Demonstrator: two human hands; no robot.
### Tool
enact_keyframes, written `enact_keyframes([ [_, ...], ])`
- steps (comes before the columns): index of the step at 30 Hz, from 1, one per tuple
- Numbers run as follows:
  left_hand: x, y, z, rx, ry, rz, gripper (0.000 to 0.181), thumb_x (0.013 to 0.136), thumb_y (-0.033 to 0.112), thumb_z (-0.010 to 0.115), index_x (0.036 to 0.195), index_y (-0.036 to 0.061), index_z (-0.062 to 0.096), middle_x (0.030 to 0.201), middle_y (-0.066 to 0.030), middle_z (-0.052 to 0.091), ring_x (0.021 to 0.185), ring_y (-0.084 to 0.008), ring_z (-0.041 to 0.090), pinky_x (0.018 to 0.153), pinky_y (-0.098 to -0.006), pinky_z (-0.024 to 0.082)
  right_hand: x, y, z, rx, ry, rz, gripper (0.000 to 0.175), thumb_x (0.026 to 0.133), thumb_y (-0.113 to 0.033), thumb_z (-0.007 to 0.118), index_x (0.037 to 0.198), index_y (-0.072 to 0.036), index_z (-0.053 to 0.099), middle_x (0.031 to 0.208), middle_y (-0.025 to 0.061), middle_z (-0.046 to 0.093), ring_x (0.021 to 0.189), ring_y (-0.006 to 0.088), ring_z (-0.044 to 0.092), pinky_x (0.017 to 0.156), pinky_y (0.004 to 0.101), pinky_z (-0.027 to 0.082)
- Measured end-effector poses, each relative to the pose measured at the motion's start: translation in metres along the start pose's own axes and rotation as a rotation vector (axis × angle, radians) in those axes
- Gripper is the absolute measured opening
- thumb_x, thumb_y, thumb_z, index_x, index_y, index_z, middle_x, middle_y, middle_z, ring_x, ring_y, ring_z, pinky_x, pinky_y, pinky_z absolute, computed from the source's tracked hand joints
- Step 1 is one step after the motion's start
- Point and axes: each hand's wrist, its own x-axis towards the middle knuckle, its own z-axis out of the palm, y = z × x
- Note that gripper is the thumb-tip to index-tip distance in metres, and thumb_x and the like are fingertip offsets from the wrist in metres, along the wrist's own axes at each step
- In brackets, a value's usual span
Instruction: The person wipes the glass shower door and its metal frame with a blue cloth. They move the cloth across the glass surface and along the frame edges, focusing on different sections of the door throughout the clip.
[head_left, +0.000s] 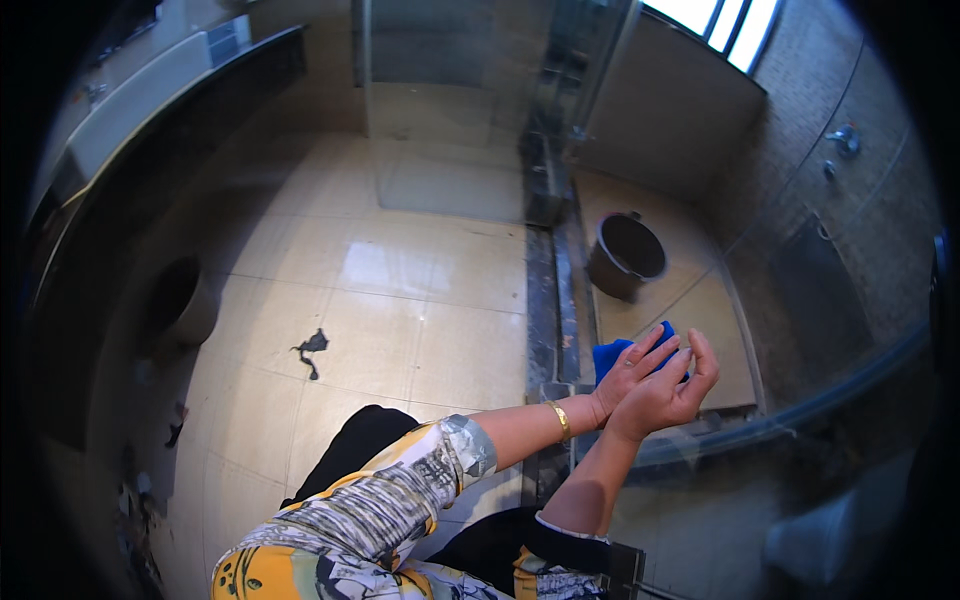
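A blue cloth (611, 358) is held out ahead of me, low over the shower area. My left hand (628, 377), with a ring and a gold bangle on its wrist, grips it; blue fabric shows on both sides of the fingers. My right hand (666, 396) crosses close in front, overlapping the left hand near its wrist. Its fingers are curled, and I cannot tell whether any cloth is inside them. Just beyond the hands, a dark bucket (626, 289) stands on the shower floor (686, 300).
A dark stone curb (541, 300) borders the shower. Glass panels stand at the back (450, 150) and curve along the right (840, 386). A scrap of dark material (311, 349) lies on the tiles. At left are a bin (199, 311) and a dark counter edge (225, 90).
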Motion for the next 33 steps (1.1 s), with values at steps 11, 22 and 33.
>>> enact_keyframes([
  [11, 0.001, 0.008, -0.011, 0.066, -0.072, -0.070, 0.049, 0.092, 0.016, 0.060, 0.140, 0.0129, 0.050, 0.155, -0.0129, 0.039, 0.146, -0.0376, 0.031, 0.105, -0.0475, 0.038, -0.007, -0.024, 0.023, 0.369, 0.164, 0.304, 0.018, 0.099, 0.002, 0.047, 0.109, 0.001, 0.062, 0.111, 0.0113, 0.062, 0.107, 0.0198, 0.060, 0.096, 0.0300, 0.054],
  [22, 0.009, -0.015, -0.001, -0.013, -0.083, -0.117, 0.049, 0.093, 0.015, 0.059, 0.141, 0.0125, 0.050, 0.154, -0.0133, 0.040, 0.145, -0.0370, 0.032, 0.105, -0.0468, 0.038, -0.003, 0.014, 0.026, 0.164, 0.178, 0.112, 0.016, 0.097, 0.004, 0.047, 0.104, 0.002, 0.062, 0.101, 0.0091, 0.061, 0.096, 0.0186, 0.061, 0.090, 0.0331, 0.054],
  [33, 0.098, -0.161, -0.113, -0.031, -0.166, 0.229, 0.054, 0.085, 0.008, 0.064, 0.138, 0.0115, 0.054, 0.148, -0.0158, 0.047, 0.138, -0.0375, 0.043, 0.098, -0.0453, 0.042, -0.037, 0.025, 0.078, -0.103, -0.068, -0.033, 0.018, 0.090, 0.009, 0.049, 0.101, 0.002, 0.062, 0.102, 0.0115, 0.063, 0.095, 0.0227, 0.060, 0.088, 0.0344, 0.048],
])
